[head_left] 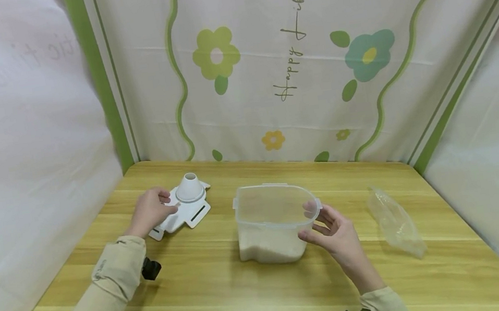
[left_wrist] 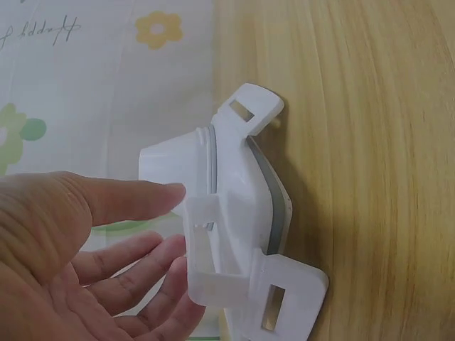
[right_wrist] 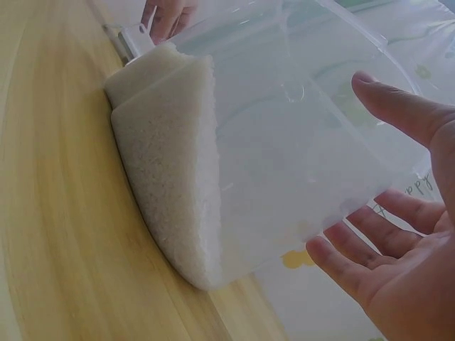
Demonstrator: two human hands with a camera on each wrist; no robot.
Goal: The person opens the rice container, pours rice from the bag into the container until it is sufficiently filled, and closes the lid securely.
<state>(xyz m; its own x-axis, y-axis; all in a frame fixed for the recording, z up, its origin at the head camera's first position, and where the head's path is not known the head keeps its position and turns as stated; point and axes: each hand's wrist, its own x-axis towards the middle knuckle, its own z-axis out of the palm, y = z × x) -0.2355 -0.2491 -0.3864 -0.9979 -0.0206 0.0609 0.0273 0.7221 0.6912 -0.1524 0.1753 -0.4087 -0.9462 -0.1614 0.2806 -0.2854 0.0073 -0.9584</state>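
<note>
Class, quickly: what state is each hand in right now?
Left hand: open, beside the white plastic piece.
Right hand: open, loosely around one end of the clear container.

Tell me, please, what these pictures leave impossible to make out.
Head: underside of the white spouted lid, hidden because it faces the tabletop.
Left wrist: lid's lower end, cut off by the bottom edge.
Right wrist: translucent container's rim, partly cut off by the top edge.
Head: left curtain's writing, too faint.

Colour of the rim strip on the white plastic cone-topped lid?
The rim strip is grey; best seen in the left wrist view.
</note>
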